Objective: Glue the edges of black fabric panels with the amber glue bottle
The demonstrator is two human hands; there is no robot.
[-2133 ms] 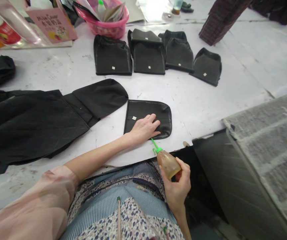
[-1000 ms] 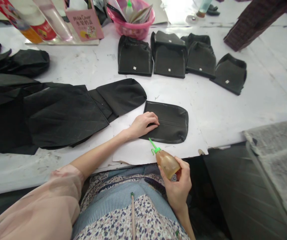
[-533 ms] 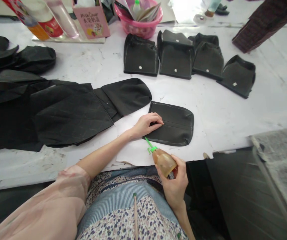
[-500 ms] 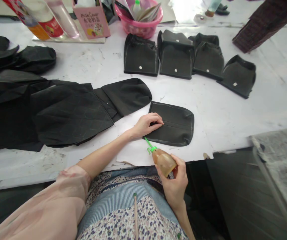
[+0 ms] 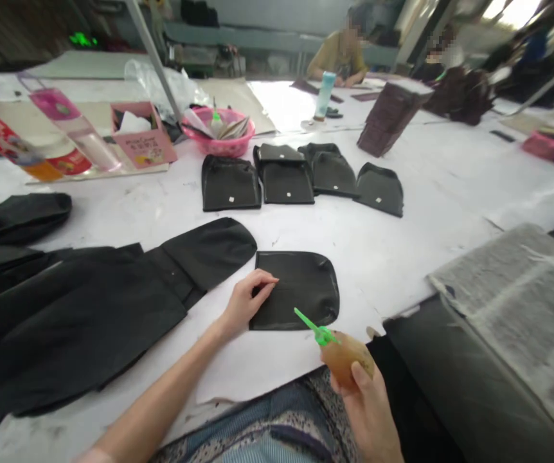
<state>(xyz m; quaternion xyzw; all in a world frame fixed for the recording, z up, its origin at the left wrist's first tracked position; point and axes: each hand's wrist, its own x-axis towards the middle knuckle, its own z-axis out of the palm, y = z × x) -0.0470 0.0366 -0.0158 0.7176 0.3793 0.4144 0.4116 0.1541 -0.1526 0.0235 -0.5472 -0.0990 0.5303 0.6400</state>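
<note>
The right hand (image 5: pixel 367 400) clasps a translucent amber, green-nozzled squeeze bottle (image 5: pixel 344 355) near a flat, black, round-cornered panel (image 5: pixel 303 283) on the white-covered table (image 5: pixel 426 247). The left hand (image 5: pixel 245 301) rests on the panel's left side, its grip unclear.

Bright overall; white tabletop (image 5: pixel 450 206) pale, w/ strong glare at its far end; light patch (image 5: pixel 513 11) top R blown out; bkgd dimmer & soft, smeared toward R edge; black pouch (image 5: pixel 301 292) v. dark, little detail; pink-capped bottle (image 5: pixel 77 128) near L edge slanted by wide-angle distortion; co-workers' heads (image 5: pixel 352 40) pixelated
</note>
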